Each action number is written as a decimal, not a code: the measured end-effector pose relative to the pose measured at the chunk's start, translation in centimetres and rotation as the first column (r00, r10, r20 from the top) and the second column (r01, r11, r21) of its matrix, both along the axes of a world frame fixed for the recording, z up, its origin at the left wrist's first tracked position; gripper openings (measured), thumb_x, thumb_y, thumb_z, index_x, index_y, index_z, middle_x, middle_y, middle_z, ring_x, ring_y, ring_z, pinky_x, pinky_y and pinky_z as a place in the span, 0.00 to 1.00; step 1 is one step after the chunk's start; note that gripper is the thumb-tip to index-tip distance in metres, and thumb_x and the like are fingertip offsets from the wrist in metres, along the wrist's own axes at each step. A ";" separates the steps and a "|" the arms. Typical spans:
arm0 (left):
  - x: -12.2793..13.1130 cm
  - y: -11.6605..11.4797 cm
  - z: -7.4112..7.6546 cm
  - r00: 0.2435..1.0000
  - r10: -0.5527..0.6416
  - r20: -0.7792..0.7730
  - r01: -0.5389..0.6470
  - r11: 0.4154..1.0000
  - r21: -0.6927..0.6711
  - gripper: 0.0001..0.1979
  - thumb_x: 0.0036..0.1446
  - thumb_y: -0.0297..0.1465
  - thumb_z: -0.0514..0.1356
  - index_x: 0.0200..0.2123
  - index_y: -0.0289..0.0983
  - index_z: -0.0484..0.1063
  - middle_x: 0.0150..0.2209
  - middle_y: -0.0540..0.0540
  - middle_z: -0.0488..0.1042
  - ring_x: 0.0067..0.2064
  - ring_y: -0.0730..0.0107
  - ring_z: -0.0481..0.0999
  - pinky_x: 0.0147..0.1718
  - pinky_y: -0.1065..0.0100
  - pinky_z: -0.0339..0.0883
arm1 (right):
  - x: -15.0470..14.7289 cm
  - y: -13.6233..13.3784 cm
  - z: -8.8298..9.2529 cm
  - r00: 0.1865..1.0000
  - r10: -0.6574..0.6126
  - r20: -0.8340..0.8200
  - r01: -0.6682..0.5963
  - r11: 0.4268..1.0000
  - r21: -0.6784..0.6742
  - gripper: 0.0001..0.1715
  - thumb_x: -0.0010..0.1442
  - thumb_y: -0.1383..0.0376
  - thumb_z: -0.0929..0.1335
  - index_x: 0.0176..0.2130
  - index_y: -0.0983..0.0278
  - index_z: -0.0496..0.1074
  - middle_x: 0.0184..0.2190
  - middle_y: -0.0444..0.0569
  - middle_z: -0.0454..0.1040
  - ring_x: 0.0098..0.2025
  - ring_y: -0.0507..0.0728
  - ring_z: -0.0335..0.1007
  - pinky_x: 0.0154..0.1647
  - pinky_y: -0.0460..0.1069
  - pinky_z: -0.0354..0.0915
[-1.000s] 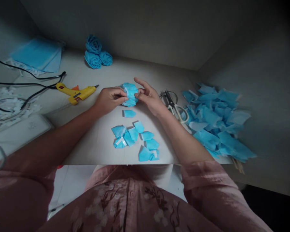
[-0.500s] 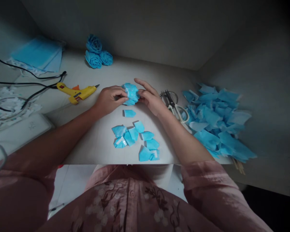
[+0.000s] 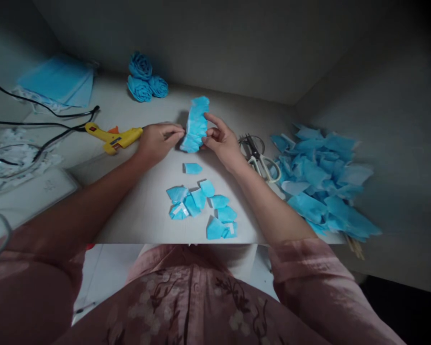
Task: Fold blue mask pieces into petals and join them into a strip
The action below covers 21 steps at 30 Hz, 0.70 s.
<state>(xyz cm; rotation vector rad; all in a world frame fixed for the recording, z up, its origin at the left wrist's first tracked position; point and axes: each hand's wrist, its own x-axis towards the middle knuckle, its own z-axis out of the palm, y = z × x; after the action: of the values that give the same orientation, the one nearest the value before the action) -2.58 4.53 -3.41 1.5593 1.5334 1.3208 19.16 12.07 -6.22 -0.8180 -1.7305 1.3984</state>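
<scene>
A ruffled blue piece [image 3: 197,125] stands raised above the table, longer than it is wide. Its right side is gripped by the fingertips of my right hand [image 3: 222,143]. At its lower left edge my left hand [image 3: 161,140] is closed in a pinch; what its fingertips hold, if anything, is too small to make out. Just below lies a single cut blue petal [image 3: 193,168]. Nearer the table's front edge are several more loose petals [image 3: 198,198], some with white strips.
A yellow glue gun [image 3: 117,140] lies beside my left hand, with black cables behind it. Scissors [image 3: 260,160] and a heap of blue pieces [image 3: 319,172] are at right. Blue rosettes [image 3: 140,88] and stacked blue masks [image 3: 57,80] sit at the back.
The ruffled blue piece, compact between both hands before, now stretches upward and away from me. My left hand has shifted slightly left, off its face, and my right index finger has lowered onto its side.
</scene>
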 end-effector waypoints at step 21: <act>-0.2 0.2 -0.1 0.937 0.020 0.347 0.088 0.952 -0.293 0.06 0.68 0.26 0.62 0.43 0.31 0.80 0.37 0.40 0.82 0.29 0.73 0.79 0.27 0.73 0.72 | 1.2 0.7 0.4 0.997 -0.013 0.071 0.023 0.988 -0.155 0.52 0.57 0.62 0.75 0.74 0.54 0.57 0.45 0.46 0.81 0.41 0.55 0.79 0.36 0.49 0.79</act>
<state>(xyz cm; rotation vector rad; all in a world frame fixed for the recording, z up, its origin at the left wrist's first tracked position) -2.75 4.70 -3.51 1.0887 1.3992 1.1965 20.33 12.81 -5.81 -0.9752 -1.6764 1.5241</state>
